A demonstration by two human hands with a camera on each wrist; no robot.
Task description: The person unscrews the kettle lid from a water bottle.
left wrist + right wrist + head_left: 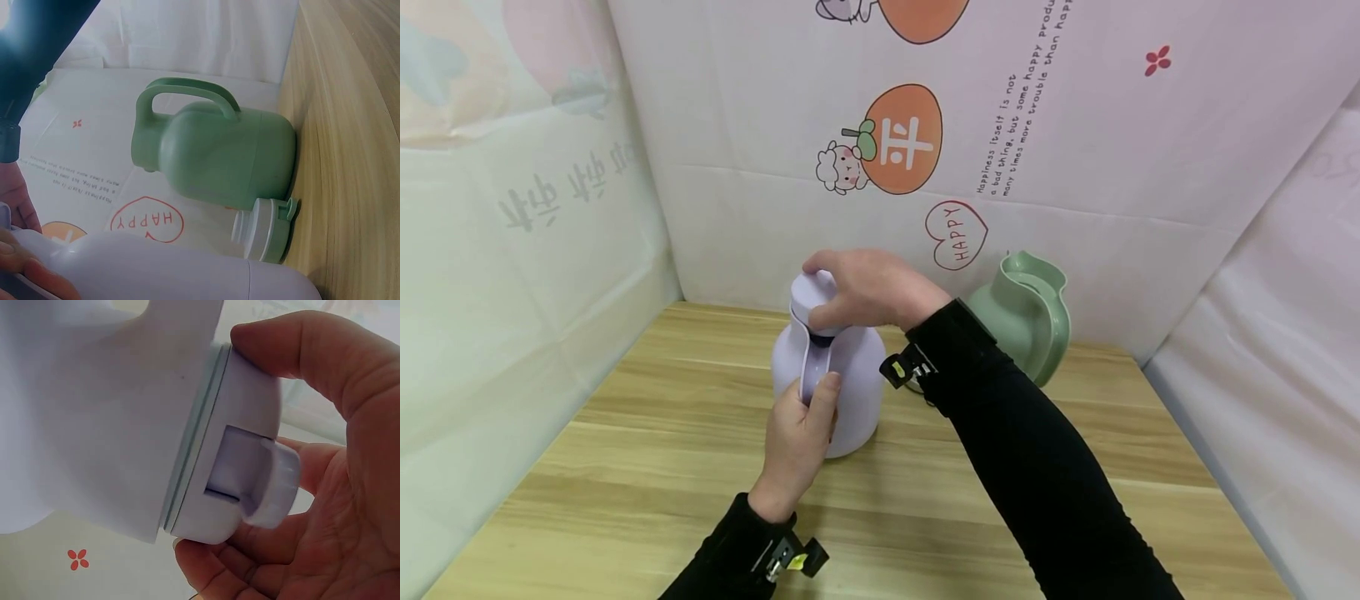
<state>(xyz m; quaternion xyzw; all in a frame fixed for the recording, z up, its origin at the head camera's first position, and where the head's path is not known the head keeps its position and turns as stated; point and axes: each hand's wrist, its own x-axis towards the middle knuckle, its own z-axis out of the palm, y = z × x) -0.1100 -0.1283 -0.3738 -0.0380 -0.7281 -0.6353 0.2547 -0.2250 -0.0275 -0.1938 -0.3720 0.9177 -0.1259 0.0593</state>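
Note:
A lavender thermos jug [859, 379] stands upright on the table, its handle toward me. My left hand [796, 442] grips that handle, with the thumb along its top. From above, my right hand [880, 287] holds the lavender lid [808, 293] at the jug's mouth, thumb and fingers spread round its rim. In the right wrist view, a tab [275, 487] sticks out from the lid's side, and a thin gap runs between lid and neck. Behind my right forearm is a green thermos jug [1011, 321], partly covered in the head view.
A green and white stopper lid [265, 231] rests on the wooden table [647, 433] beside the green jug, mostly hidden by my right wrist in the head view. White printed sheets [737, 217] wall in the table at the back and both sides.

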